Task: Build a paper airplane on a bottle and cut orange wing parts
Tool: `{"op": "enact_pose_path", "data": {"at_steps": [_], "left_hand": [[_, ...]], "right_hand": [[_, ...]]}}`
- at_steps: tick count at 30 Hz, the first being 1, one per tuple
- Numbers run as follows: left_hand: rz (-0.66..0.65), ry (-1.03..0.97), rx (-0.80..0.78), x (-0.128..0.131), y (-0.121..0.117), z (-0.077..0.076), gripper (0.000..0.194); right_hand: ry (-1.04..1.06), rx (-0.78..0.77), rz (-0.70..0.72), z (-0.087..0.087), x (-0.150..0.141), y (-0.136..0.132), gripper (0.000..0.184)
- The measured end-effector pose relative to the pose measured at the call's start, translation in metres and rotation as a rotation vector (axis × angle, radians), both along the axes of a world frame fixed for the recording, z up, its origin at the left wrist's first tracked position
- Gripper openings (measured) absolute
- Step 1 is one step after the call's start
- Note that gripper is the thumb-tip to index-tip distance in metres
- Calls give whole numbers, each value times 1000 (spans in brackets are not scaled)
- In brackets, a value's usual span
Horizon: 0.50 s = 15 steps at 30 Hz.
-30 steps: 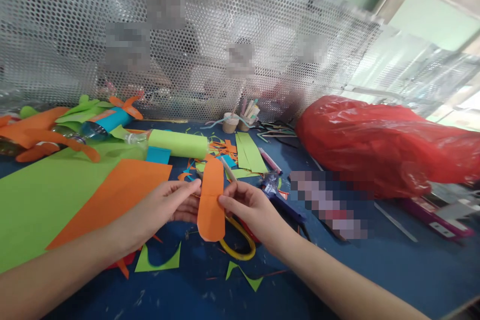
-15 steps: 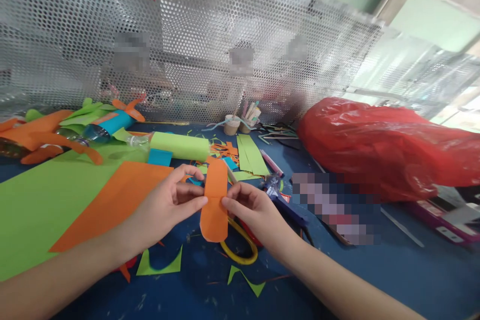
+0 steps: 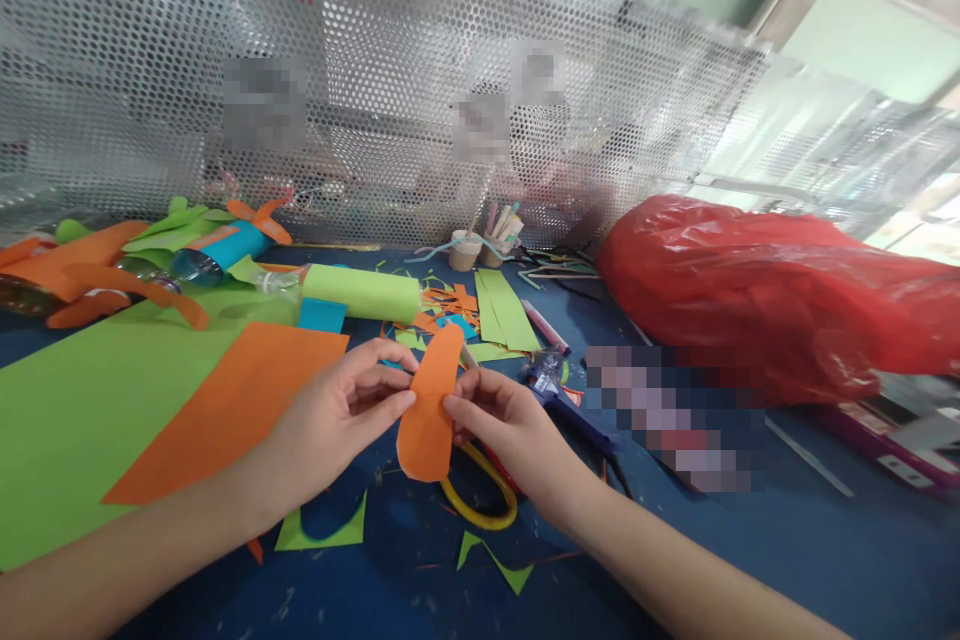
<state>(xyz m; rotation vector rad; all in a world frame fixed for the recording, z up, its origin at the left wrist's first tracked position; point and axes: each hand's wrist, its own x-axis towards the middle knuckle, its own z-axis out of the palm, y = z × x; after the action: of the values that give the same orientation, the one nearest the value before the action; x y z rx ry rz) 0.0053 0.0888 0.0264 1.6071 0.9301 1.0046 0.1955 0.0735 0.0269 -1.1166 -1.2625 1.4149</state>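
Observation:
An orange paper strip [image 3: 427, 415] with rounded ends and a crease across its middle is held up over the table. My left hand [image 3: 352, 410] pinches its left edge near the crease, and my right hand [image 3: 499, 410] pinches the right edge opposite. The strip is slightly bent, its upper end leaning right. Beneath it and my right hand lie scissors with a yellow handle loop [image 3: 487, 495]; their blades are hidden. A blue glue gun [image 3: 574, 410] rests just right of my right hand. Green paper offcuts [image 3: 495, 560] lie nearer to me.
Green sheet [image 3: 67, 420] and orange sheet [image 3: 225, 410] cover the left side. Paper-wrapped bottles [image 3: 364, 293] lie behind them. Cups [image 3: 465, 250] with sticks stand near a perforated metal screen [image 3: 420, 70], with people beyond. A red plastic bag [image 3: 750, 290] fills the right back.
My left hand has shifted its pinch to the strip's left edge by the crease. The strip, straight before, now bends and twists, its top tilting right.

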Motion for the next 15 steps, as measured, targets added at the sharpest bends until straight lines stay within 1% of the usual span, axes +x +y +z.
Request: {"op": "enact_pose_path", "data": {"at_steps": [3, 5, 8, 10, 13, 15], "left_hand": [[22, -9, 72, 0, 0, -4, 11], [29, -13, 89, -1, -1, -6, 11], [35, -10, 78, -2, -1, -7, 11], [33, 2, 42, -2, -1, -6, 13], [34, 15, -5, -2, -1, -4, 26], [27, 21, -9, -1, -1, -1, 34]], "right_hand": [[6, -8, -6, -1, 0, -1, 37], [10, -12, -9, -1, -1, -1, 36], [11, -14, -8, -1, -1, -1, 35], [10, -13, -5, -1, -1, -1, 34], [12, -11, 0, -1, -1, -1, 34], [13, -8, 3, -1, 0, -1, 35]]}}
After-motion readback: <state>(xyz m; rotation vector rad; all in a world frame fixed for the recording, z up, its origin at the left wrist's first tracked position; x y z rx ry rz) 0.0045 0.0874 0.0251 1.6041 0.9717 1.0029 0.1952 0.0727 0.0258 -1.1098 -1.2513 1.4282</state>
